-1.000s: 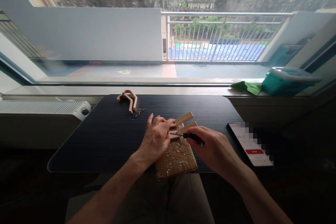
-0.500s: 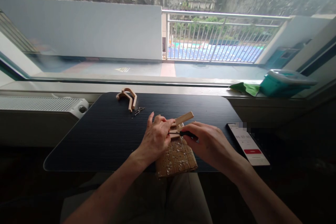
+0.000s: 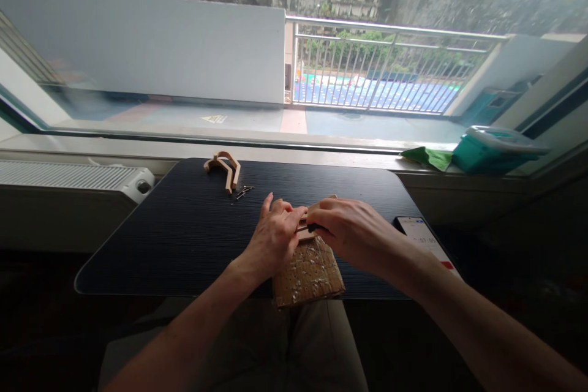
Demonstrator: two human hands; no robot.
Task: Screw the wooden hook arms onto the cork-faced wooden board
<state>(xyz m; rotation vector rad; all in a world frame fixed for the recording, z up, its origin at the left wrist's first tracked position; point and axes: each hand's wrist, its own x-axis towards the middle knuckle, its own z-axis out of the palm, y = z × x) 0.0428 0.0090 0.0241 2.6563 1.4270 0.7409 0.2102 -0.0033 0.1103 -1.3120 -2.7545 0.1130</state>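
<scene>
My right hand (image 3: 356, 225) is closed round the black handle of a screwdriver (image 3: 313, 228), whose thin shaft points left towards my left fingers. My left hand (image 3: 273, 234) presses a small light wooden piece (image 3: 307, 234) down on a pad of cardboard (image 3: 312, 275), with its index finger sticking up. The pad is pitted with holes, looks wrapped in shiny tape and hangs over the table's front edge. The screwdriver's tip is hidden by my left fingers. My right hand covers most of the wood.
Two curved wooden pieces (image 3: 228, 173) lie at the back left of the black table (image 3: 184, 245), with several screws (image 3: 245, 192) beside them. A phone (image 3: 425, 239) rests at the right edge. On the sill are a green cloth (image 3: 427, 158) and a teal box (image 3: 496, 152).
My right hand has turned over the screwdriver handle and shifted slightly left and up, now covering more of the wood. My right forearm covers part of the phone. The left hand keeps its hold.
</scene>
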